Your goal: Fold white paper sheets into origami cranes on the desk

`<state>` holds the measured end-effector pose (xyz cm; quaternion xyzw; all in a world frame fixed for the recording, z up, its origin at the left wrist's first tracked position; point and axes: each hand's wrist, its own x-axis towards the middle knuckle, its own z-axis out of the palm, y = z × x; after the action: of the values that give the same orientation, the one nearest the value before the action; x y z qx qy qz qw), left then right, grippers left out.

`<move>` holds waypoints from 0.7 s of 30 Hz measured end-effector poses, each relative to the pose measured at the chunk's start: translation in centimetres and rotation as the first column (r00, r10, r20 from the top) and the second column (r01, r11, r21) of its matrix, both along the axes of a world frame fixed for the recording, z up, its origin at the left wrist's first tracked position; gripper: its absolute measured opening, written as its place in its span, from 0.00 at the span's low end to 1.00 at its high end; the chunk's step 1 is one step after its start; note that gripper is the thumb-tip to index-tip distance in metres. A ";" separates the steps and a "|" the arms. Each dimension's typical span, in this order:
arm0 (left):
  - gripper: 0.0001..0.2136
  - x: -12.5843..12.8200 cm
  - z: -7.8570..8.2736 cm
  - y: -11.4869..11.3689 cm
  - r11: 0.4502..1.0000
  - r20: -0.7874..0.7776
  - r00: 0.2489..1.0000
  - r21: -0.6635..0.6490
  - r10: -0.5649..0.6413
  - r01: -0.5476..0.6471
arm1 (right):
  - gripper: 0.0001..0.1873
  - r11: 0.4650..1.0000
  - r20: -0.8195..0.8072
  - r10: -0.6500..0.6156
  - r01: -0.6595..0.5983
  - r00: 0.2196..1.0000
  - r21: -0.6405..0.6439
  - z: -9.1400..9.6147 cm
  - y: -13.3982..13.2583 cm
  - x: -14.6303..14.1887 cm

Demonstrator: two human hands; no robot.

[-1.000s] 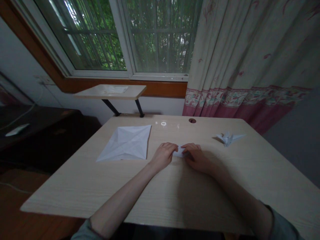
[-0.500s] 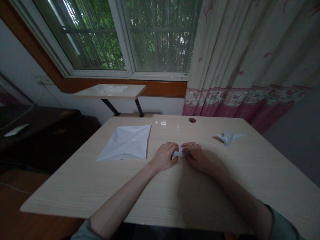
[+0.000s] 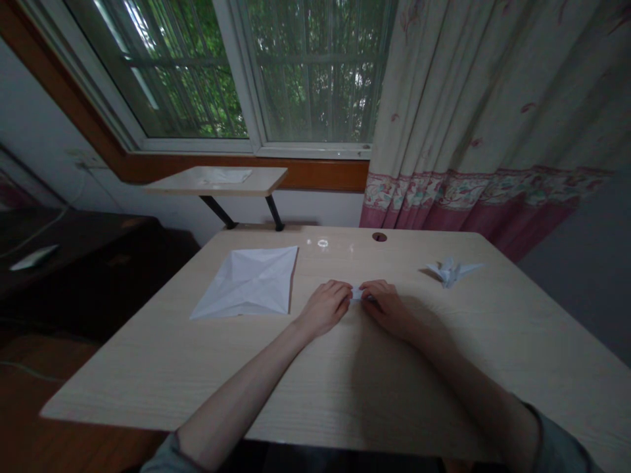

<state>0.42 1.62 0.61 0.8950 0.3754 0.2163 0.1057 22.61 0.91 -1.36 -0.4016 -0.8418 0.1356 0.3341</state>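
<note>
Between my two hands, at the middle of the desk, is a small piece of folded white paper point(image 3: 356, 293), mostly covered by my fingers. My left hand point(image 3: 327, 307) grips its left end with the fingers curled and the thumb below. My right hand point(image 3: 385, 303) pinches the right end in the same way. Left of my hands lies a flat sheet of white paper point(image 3: 254, 282) with crossing creases. Off to the right stands a folded white paper crane point(image 3: 449, 272), its wings spread.
The pale wooden desk point(image 3: 207, 374) has a round cable hole point(image 3: 379, 237) near its back edge. A small raised shelf point(image 3: 177, 182) at the back left bears white papers point(image 3: 229, 176). Behind are a window and a patterned curtain point(image 3: 444, 190). A dark table point(image 3: 89, 243) stands at the left.
The folded paper between my hands now shows as a narrower strip, lying flatter. My fingers have shifted slightly along it; the sheet and crane stay where they were.
</note>
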 end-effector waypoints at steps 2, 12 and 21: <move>0.06 0.0 0.1 0.0 1.000 0.005 1.000 -0.010 -0.003 0.003 | 0.07 1.000 -0.021 0.024 -0.024 0.999 0.002 0.0 0.0 0.0; 0.01 -0.1 0.7 -0.3 0.999 0.070 0.997 -0.018 -0.043 0.044 | 0.07 0.996 -0.035 0.094 -0.094 0.995 -0.003 0.7 -0.3 -0.1; 0.07 -0.1 0.3 -0.2 0.999 0.053 0.999 -0.032 0.012 -0.010 | 0.07 0.998 -0.050 0.062 -0.062 0.997 0.003 0.7 -0.4 -0.3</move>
<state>0.33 1.43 0.92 0.8851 0.3807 0.2347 0.1289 22.26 0.55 -0.67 -0.3714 -0.8453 0.1556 0.3511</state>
